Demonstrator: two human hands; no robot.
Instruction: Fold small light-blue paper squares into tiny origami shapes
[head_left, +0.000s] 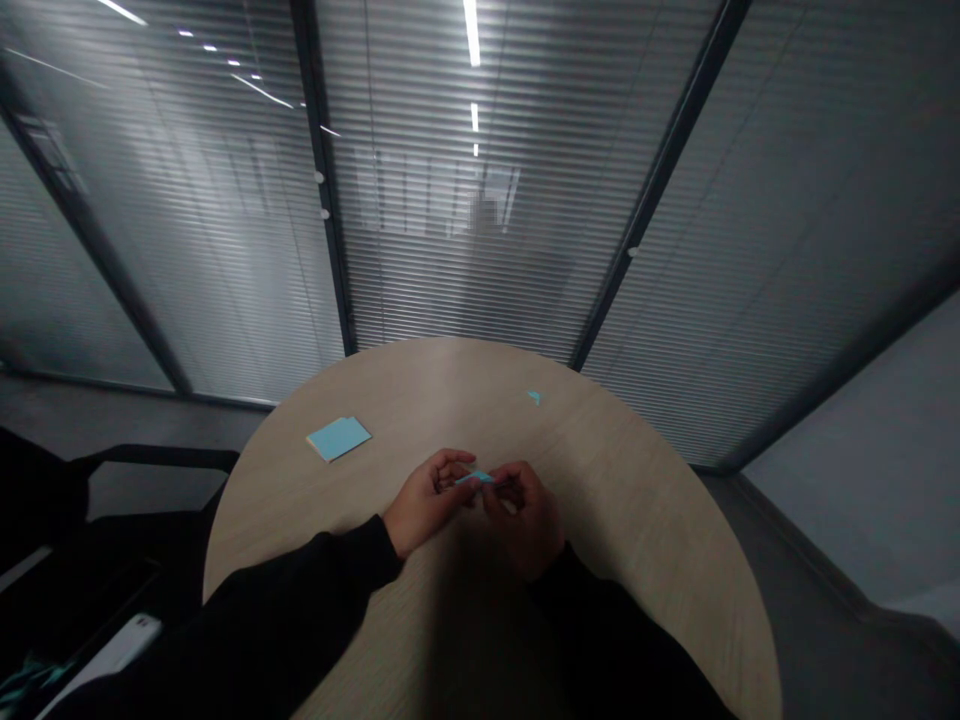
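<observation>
Between my two hands, above the round wooden table [450, 390], is a small folded piece of light blue paper [475, 478]. My left hand [433, 500] pinches its left side with the thumb and fingers. On the other side, my right hand [525, 515] is closed on the paper's right end. The fingers cover part of it, so its full shape does not show. A stack of light blue paper sheets [339, 438] lies to the left of my hands. Farther back on the right lies a small light blue folded paper piece [535, 397].
Glass panels with blinds [465, 270] stand just behind the table's far edge. A dark chair [150, 460] is at the left. A white phone-like object [112, 650] lies low at the left, beside my sleeve. A pale wall [870, 480] is at the right.
</observation>
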